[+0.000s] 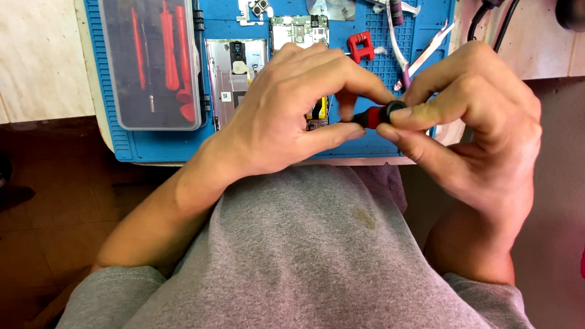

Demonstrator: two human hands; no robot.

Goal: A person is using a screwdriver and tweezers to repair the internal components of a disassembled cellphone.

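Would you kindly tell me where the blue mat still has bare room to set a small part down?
Bare strip of the blue mat below the clear tool case. Crowded: the opened phone, red clip and tweezers around the hands.

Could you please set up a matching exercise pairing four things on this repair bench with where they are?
Things:
1. red-and-black screwdriver handle
2. clear plastic tool case
3. small red plastic block
4. opened phone with bare circuit board

Places:
A. left end of the blue mat
B. behind the left hand
C. pinched between both hands
D. on the mat, just right of the circuit board

Pairs: 1-C, 2-A, 3-D, 4-B
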